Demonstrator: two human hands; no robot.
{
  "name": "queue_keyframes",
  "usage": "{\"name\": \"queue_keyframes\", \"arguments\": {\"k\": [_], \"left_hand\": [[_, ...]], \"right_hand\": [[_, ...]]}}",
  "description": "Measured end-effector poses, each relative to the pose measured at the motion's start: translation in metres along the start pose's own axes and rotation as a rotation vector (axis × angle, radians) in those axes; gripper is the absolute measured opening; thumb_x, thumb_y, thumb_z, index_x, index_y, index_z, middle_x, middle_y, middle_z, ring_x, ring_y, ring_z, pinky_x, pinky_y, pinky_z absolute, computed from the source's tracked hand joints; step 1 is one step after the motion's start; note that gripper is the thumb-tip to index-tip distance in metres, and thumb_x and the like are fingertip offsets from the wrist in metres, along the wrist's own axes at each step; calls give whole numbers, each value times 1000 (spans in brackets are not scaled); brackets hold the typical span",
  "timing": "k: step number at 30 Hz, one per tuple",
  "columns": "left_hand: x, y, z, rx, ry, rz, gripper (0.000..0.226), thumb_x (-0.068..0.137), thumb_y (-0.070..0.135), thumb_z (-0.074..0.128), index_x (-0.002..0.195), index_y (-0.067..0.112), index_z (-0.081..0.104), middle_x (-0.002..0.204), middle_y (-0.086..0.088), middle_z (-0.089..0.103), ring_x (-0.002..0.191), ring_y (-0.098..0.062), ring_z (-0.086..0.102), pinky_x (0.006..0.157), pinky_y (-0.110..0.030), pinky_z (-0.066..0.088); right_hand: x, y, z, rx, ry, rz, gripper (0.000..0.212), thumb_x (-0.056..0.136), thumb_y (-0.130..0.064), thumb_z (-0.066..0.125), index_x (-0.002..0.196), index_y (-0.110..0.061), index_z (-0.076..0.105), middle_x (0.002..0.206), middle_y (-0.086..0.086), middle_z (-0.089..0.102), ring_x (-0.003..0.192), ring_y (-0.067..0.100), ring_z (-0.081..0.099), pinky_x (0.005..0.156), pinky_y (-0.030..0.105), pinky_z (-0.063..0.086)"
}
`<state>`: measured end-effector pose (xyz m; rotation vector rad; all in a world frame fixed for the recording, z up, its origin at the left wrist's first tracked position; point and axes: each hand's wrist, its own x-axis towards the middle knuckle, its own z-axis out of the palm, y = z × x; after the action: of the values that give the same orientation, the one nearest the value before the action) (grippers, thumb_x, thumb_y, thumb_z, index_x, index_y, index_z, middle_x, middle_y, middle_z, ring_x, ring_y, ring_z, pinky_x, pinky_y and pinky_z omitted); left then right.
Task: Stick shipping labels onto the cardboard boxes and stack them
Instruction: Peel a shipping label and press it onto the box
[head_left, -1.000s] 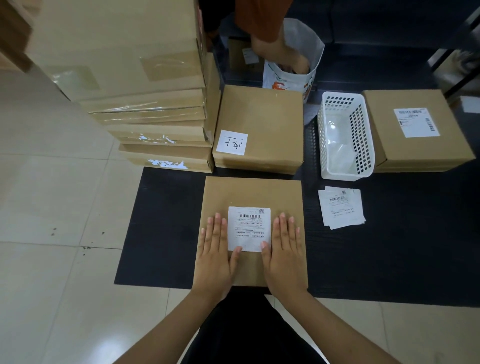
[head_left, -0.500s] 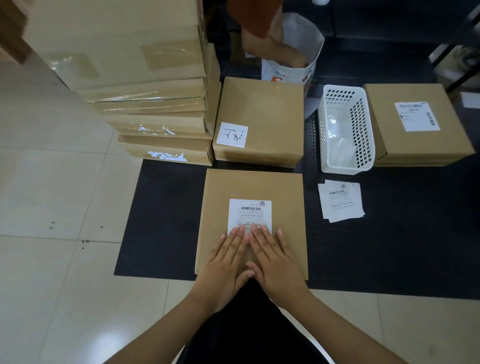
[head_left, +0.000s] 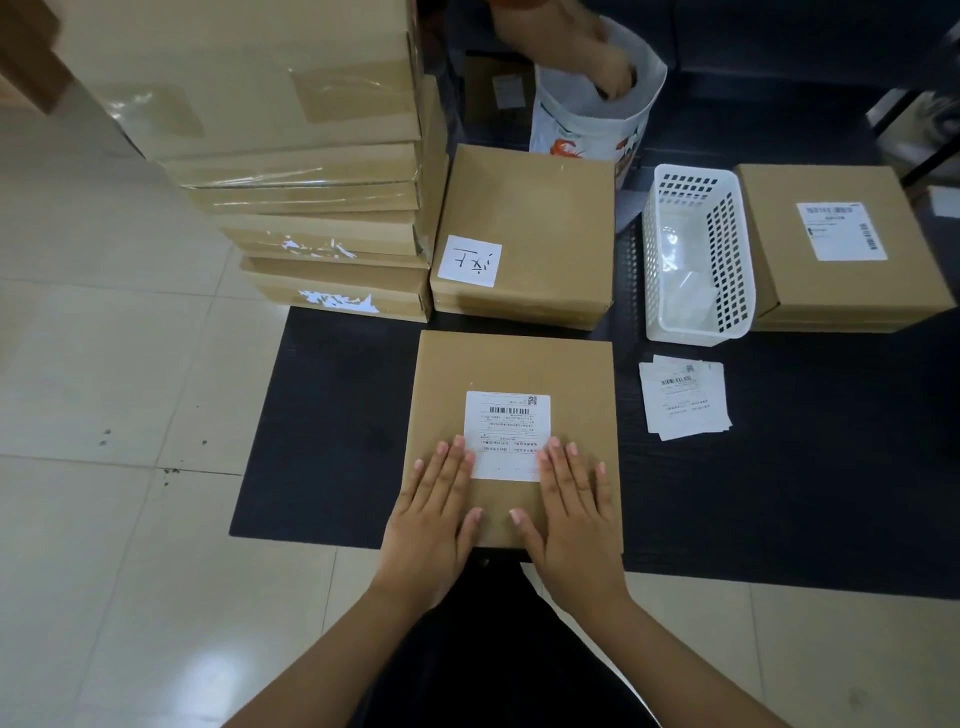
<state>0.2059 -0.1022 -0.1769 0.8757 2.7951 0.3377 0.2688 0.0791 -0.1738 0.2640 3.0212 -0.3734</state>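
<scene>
1. Left hand (head_left: 439, 512): flat, palm down, fingers spread and extended, gripping nothing. Rests on the near-left part of the cardboard box (head_left: 519, 364); fingertips touch the lower-left edge of the shipping label (head_left: 508, 435).
2. Right hand (head_left: 574, 512): same posture, flat and fully extended, holding nothing. Pressed on the near-right part of the box top, fingertips at the label's lower-right edge.
3. Thumbs point inward toward each other with bare cardboard between them, not touching.
4. Label sits roughly centred on the box top, barcode toward the far side.
5. Box lies flat on the black mat (head_left: 332, 426), near edge overhanging the mat's front edge.
6. Loose labels (head_left: 683, 397) on the mat, right of the box, apart from it.
7. White basket (head_left: 696, 254) farther back; labelled box (head_left: 836, 249) to its right.
8. Box with a handwritten note (head_left: 524, 228) directly behind; box stack (head_left: 311, 208) back left.
</scene>
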Motion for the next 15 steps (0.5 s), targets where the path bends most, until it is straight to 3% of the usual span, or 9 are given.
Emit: {"name": "queue_keyframes", "arguments": {"k": [4,7,10,12,15], "left_hand": [[4,6,-2,-55,5,-163,65,100,44,25,151,6,19,160,-7,12,148,-18,9,120,-36,9],[11,9,-8,-168,66,-291,72,98,54,22,153,11,3,161,0,-3,148,-14,-7,119,-29,-7],[19,7,-18,-286,123,-376,82,91,65,19,153,16,-4,160,6,-11,145,-8,-19,117,-24,-13],[24,4,-24,-408,170,-471,86,89,68,27,154,18,-1,161,8,-7,145,-5,-17,119,-26,-7],[28,-1,-28,-721,161,-679,85,88,64,46,154,29,5,161,11,5,147,-7,0,117,-37,16]], "right_hand": [[0,-3,2,-34,12,31,75,98,-59,22,150,-6,28,159,10,21,149,25,14,117,55,12],[-1,-3,3,-2,46,50,77,97,-59,23,151,-4,25,160,11,16,149,27,10,117,54,11],[-1,2,-6,111,166,170,76,93,-59,31,150,-8,29,159,11,20,148,28,13,120,50,6],[1,8,-13,224,273,274,76,90,-58,38,147,-8,35,156,10,30,146,26,22,120,47,10],[7,15,-22,513,325,571,78,85,-62,44,146,-14,35,150,3,39,140,20,31,116,47,24]]}}
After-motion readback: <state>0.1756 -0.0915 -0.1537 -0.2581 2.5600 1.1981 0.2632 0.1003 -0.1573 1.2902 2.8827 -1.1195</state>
